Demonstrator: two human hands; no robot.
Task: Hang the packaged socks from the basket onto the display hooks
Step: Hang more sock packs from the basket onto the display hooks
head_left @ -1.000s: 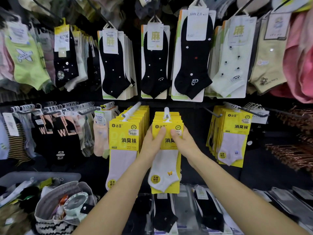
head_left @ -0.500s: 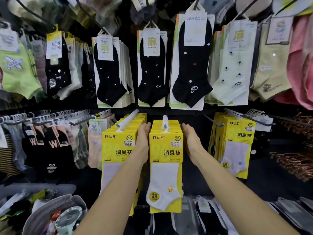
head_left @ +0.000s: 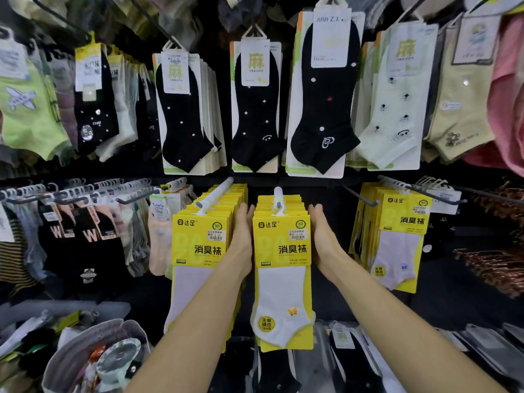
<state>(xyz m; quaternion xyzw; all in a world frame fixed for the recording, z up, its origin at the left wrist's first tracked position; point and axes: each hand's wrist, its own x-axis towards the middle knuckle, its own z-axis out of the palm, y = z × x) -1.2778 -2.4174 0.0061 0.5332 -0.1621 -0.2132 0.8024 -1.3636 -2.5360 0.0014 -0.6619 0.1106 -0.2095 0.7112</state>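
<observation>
A stack of yellow-carded white sock packs (head_left: 280, 251) hangs from the white centre display hook (head_left: 278, 198). My left hand (head_left: 242, 239) lies flat against the stack's left side with straight fingers. Flat against the right side is my right hand (head_left: 321, 236), fingers also extended. The front pack shows a white ankle sock with a small orange motif. A second yellow stack (head_left: 202, 245) hangs on the hook (head_left: 215, 194) just left of my left hand, and a third stack (head_left: 399, 234) hangs at the right.
Black and pale ankle socks on cards fill the upper row (head_left: 255, 109). Dark socks on hangers (head_left: 76, 236) crowd the left rail. A grey bag (head_left: 93, 355) with mixed items sits at lower left. Bare copper hooks (head_left: 496, 265) jut out at right.
My hands left the front pack's card, where thumbs pinched it, and slid back along both sides of the stack. The front pack now hangs free on the centre hook.
</observation>
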